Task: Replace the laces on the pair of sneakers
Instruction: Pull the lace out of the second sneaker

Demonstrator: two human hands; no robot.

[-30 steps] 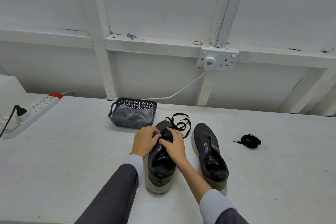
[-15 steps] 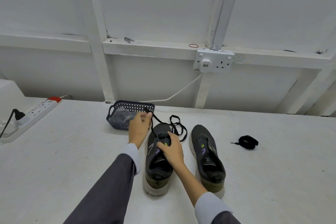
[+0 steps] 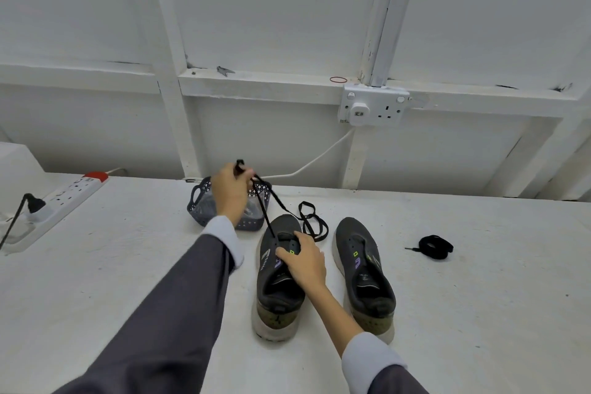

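Observation:
Two dark grey sneakers stand side by side on the white table, toes pointing away from me. My left hand is raised above the basket and pinches the end of a black lace. That lace runs taut down into an eyelet of the left sneaker; its other part lies looped beyond the toe. My right hand rests on the left sneaker's tongue and holds the shoe down, fingers curled over the eyelet area. The right sneaker has no lace in it. A second black lace lies bundled to the right.
A dark perforated basket with clear plastic inside stands behind the left sneaker. A white power strip with a black plug lies at the far left. A wall socket with a white cable is on the wall behind.
My left hand has risen up and away from the left sneaker, drawing the lace out taut through the eyelet. My right hand has stayed on the shoe.

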